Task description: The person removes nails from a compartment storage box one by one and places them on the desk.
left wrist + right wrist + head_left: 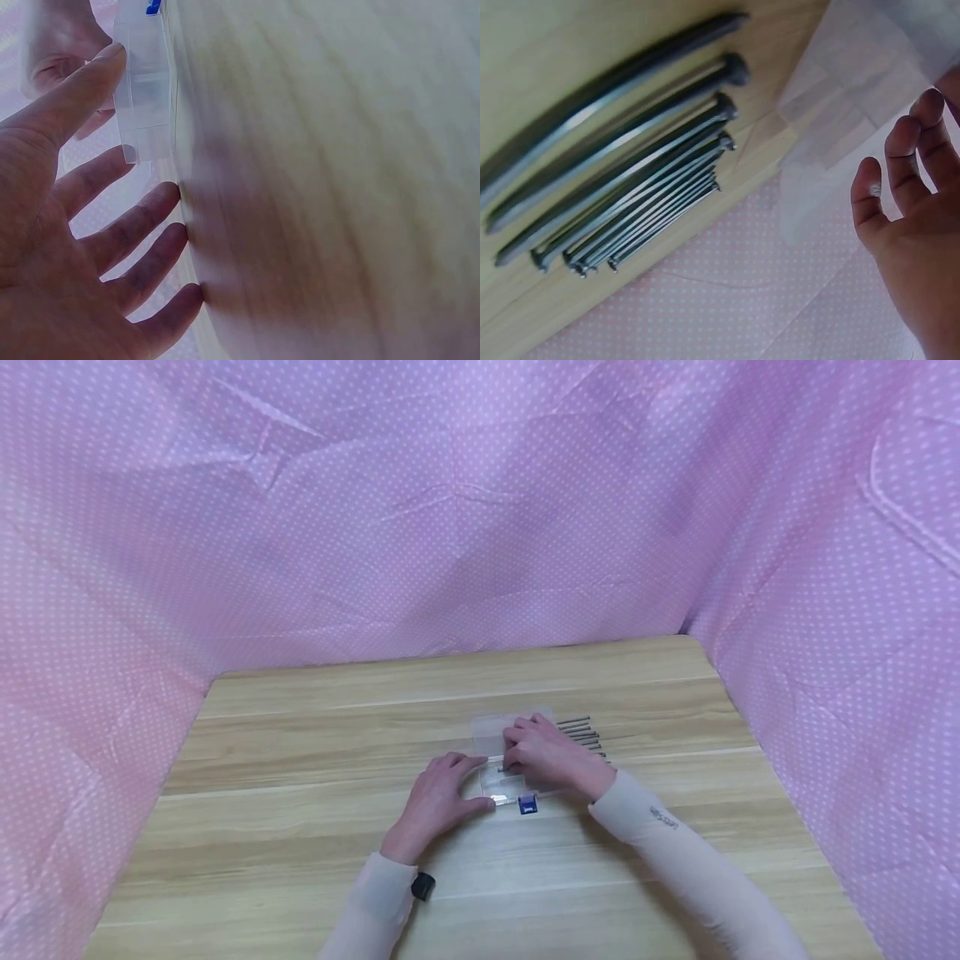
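Note:
A clear plastic box (pixel 491 787) lies on the table with its lid (pixel 486 735) folded back. My left hand (pixel 441 793) grips the box's left end, thumb on the near side and index finger on the far side; the other fingertips touch the table. Over the box is my right hand (pixel 543 750), fingers bent downward. A small dark tip shows beside those fingers, but thumb and index are hidden in the right wrist view, so a hold is unclear. Several dark metal nails (pixel 622 150) lie in a row right of the box. A blue latch (pixel 528 804) sits at its front.
Wood-grain table (pixel 300 827) extends around the box on all sides. Pink dotted cloth (pixel 450 527) hangs behind it and along both sides. A black band (pixel 423 886) is on the left wrist.

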Motion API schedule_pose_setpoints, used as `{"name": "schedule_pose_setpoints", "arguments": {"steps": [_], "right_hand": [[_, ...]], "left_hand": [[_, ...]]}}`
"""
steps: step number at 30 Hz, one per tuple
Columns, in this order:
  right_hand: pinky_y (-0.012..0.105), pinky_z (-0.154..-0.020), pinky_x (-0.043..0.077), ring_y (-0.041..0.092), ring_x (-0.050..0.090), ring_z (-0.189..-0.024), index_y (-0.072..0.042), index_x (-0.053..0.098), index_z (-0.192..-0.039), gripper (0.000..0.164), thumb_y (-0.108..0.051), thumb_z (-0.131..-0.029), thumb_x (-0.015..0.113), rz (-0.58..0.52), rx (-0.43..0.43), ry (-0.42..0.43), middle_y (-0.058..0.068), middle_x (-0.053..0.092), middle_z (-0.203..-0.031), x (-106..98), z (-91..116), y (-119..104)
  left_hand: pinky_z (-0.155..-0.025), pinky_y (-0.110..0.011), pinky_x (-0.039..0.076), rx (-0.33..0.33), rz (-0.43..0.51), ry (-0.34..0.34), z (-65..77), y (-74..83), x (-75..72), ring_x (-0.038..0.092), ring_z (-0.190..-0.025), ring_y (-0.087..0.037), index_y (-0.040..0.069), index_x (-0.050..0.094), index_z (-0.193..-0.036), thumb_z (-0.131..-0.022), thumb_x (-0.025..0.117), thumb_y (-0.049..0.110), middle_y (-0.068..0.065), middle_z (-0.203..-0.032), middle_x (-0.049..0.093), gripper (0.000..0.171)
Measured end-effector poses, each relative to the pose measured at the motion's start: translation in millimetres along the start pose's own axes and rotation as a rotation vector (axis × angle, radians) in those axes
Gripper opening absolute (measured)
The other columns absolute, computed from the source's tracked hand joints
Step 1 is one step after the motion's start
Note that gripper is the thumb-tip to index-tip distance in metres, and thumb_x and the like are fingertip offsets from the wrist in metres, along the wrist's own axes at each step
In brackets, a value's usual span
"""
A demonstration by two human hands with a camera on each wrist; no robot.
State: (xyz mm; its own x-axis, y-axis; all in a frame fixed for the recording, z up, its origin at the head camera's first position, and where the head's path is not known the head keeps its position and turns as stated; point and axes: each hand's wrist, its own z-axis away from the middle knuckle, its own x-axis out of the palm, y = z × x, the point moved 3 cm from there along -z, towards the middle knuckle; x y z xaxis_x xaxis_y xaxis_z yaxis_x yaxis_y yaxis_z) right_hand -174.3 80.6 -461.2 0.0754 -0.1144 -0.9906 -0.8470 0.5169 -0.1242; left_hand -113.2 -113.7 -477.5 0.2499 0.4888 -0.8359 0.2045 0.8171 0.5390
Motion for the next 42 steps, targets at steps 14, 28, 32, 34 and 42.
{"name": "schedule_pose_setpoints", "arguments": {"steps": [14, 28, 32, 34, 42], "right_hand": [[0.031, -0.078, 0.042, 0.012, 0.051, -0.086, -0.026, 0.084, -0.101, 0.013, -0.023, -0.088, 0.082, -0.047, -0.022, 0.032, -0.011, 0.06, -0.09, 0, 21, 15], [0.031, -0.079, 0.049, 0.014, 0.058, -0.087, -0.02, 0.08, -0.095, 0.003, -0.021, -0.092, 0.078, -0.043, 0.004, 0.013, -0.007, 0.067, -0.092, 3, 23, 15], [0.033, -0.082, 0.051, 0.015, 0.058, -0.089, -0.02, 0.079, -0.094, 0.005, -0.02, -0.096, 0.074, -0.027, 0.006, 0.01, -0.007, 0.066, -0.093, 3, 25, 14], [0.034, -0.083, 0.051, 0.015, 0.059, -0.09, -0.02, 0.078, -0.094, 0.006, -0.019, -0.097, 0.073, -0.016, 0.004, 0.014, -0.007, 0.065, -0.093, 2, 26, 14], [0.039, -0.091, 0.05, 0.014, 0.055, -0.092, -0.026, 0.081, -0.1, 0.011, -0.019, -0.097, 0.073, 0.01, 0.027, -0.007, -0.009, 0.06, -0.093, 2, 32, 16]], "left_hand": [[-0.106, -0.053, 0.045, 0.002, 0.0, 0.001, -0.4, -1.2, 0.4, 0.055, -0.124, -0.032, 0.019, 0.063, -0.142, -0.083, 0.085, 0.047, -0.01, -0.133, 0.062, 0.069], [-0.106, -0.054, 0.045, 0.008, 0.006, -0.005, -1.0, -2.0, 0.7, 0.055, -0.125, -0.033, 0.018, 0.063, -0.142, -0.083, 0.085, 0.048, -0.011, -0.134, 0.062, 0.07], [-0.106, -0.054, 0.045, 0.008, 0.006, -0.008, -1.8, -1.7, 1.3, 0.055, -0.125, -0.033, 0.018, 0.063, -0.142, -0.084, 0.084, 0.048, -0.011, -0.135, 0.061, 0.069], [-0.106, -0.054, 0.045, 0.008, 0.005, -0.009, -2.5, -1.7, 1.2, 0.055, -0.126, -0.033, 0.018, 0.063, -0.142, -0.084, 0.084, 0.047, -0.011, -0.135, 0.061, 0.069], [-0.107, -0.055, 0.044, -0.003, -0.006, -0.014, -2.2, -3.1, 0.0, 0.055, -0.127, -0.033, 0.019, 0.062, -0.144, -0.084, 0.085, 0.047, -0.011, -0.136, 0.061, 0.07]]}}
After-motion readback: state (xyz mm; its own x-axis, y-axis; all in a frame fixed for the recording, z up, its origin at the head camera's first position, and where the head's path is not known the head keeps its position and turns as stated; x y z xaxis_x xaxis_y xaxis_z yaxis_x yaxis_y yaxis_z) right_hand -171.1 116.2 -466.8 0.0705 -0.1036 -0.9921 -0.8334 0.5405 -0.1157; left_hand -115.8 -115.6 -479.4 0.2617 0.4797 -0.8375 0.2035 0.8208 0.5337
